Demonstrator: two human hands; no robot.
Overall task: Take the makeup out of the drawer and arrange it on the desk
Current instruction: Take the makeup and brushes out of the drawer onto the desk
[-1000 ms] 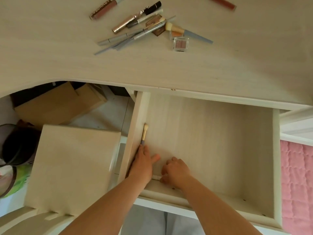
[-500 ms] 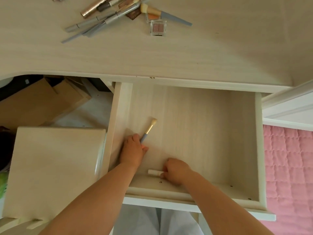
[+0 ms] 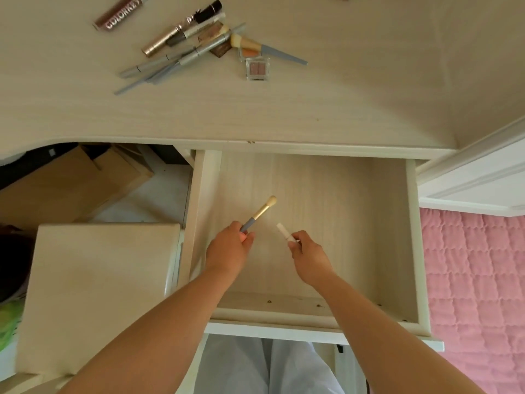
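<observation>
The pale wooden drawer (image 3: 369, 223) is pulled out under the desk (image 3: 341, 103). Above its floor, my left hand (image 3: 228, 251) grips a small makeup brush (image 3: 260, 212) by its grey handle, pale bristles pointing up and right. My right hand (image 3: 308, 255) pinches a small white tube (image 3: 283, 231) by one end. On the desk lies a heap of makeup: a Colorkey lip gloss (image 3: 120, 16), a gold mascara tube (image 3: 167, 39), grey pencils (image 3: 159, 65), a fan-handled brush (image 3: 264, 49) and a clear eyeshadow compact (image 3: 258, 69). No other item shows in the drawer.
A pale wooden stool or box top (image 3: 96, 294) stands left of the drawer. Cardboard boxes (image 3: 71, 183) sit under the desk. A pink quilted cover (image 3: 477, 294) lies at the right, beside white trim (image 3: 483, 177). My light trousers (image 3: 267, 368) show below the drawer front.
Both hands rose from the drawer's front-left corner toward its middle. The left hand lifted the brush off the floor; the right hand picked up the white tube from the front edge.
</observation>
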